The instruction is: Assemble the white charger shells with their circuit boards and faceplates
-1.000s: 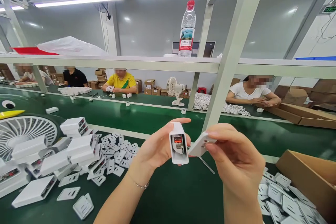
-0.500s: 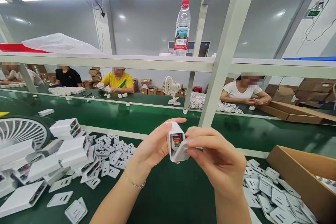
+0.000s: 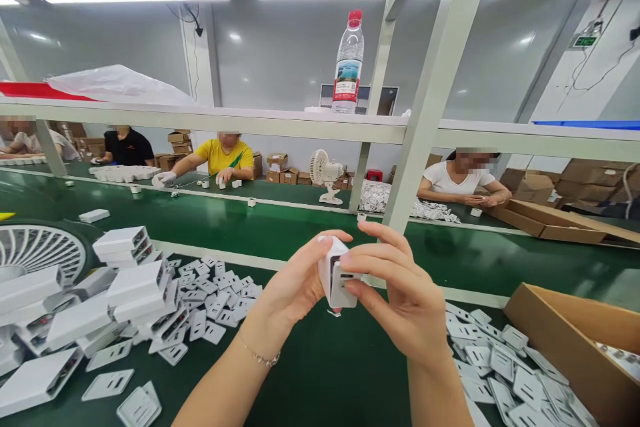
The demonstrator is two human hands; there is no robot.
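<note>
My left hand (image 3: 295,280) is closed round a white box-shaped plastic housing (image 3: 326,269), its end turned toward me. Between the thumb and fingers of my right hand (image 3: 395,287) is a white slotted end cover (image 3: 345,288). The cover stands against the housing's end, slightly tilted, with a dark gap along its left side and top. Whether it is seated anywhere cannot be seen. Loose slotted covers (image 3: 220,293) lie in a heap beyond my left forearm, and another pile of covers (image 3: 515,360) is beside my right wrist.
White housings (image 3: 135,283) are stacked at the left, near a round white fan grille (image 3: 40,253). An open cardboard box (image 3: 545,320) stands at the right. Past my hands runs a green conveyor belt (image 3: 280,227); co-workers sit behind it. A water bottle (image 3: 349,70) stands on the shelf above.
My right hand has swung the cover up across the housing's end, hiding the red part inside. Across the belt, the co-worker in yellow has stretched an arm out to the side.
</note>
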